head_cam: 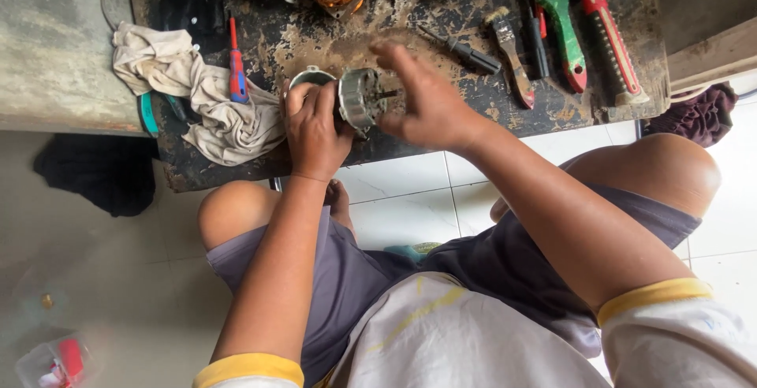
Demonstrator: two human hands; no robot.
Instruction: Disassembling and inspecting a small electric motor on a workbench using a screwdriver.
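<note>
Risk of a drop: left hand (pixel 314 129) wraps closed around the metal motor housing (pixel 359 98) at the worn workbench edge (pixel 236 171), right hand (pixel 422 104) spread loosely over its shaft end, gripping nothing firmly, tiled floor (pixel 410 199) below.

left hand (pixel 314 132) gripping motor rotor (pixel 361 96), right hand (pixel 422 100) touching
</note>
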